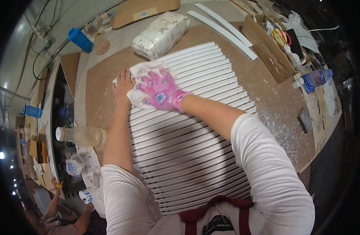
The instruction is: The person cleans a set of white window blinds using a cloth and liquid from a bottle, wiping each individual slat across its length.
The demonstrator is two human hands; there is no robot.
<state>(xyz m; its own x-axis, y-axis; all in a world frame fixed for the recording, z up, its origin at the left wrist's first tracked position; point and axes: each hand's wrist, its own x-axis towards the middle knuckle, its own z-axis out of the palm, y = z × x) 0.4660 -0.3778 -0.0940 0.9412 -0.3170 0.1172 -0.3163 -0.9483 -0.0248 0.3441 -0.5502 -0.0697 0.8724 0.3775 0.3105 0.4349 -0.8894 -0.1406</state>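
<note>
Many narrow white strips (187,129) lie side by side in a slatted row on the brown board (103,84). My right hand (162,91), in a pink flowered glove, presses a bunched white cloth (137,98) onto the strips toward their far left. The cloth shows on both sides of the glove, and its underside is hidden. Bare and flat, with the fingers spread, my left hand (124,85) rests at the left ends of the strips, right beside the cloth.
Beyond the strips sits a white wrapped block (161,35); two loose white strips (223,29) lie to its right. A cardboard box (268,51) of tools and a bottle (315,80) stand far right. At left are a blue cup (80,40) and a cloudy bottle (84,135). Another person's arm (52,205) shows lower left.
</note>
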